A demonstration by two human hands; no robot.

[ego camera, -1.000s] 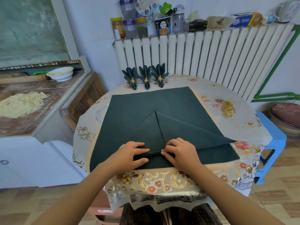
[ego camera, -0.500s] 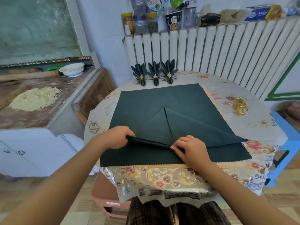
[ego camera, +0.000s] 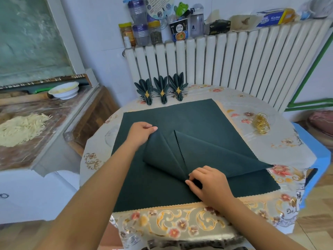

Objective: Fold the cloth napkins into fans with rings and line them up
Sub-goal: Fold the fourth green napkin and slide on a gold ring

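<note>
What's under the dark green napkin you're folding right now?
Another dark green cloth lies flat beneath the folded dark green napkin, over the floral tablecloth. The left hand lifts one flap. Whether more cloths lie underneath is hidden.
</note>
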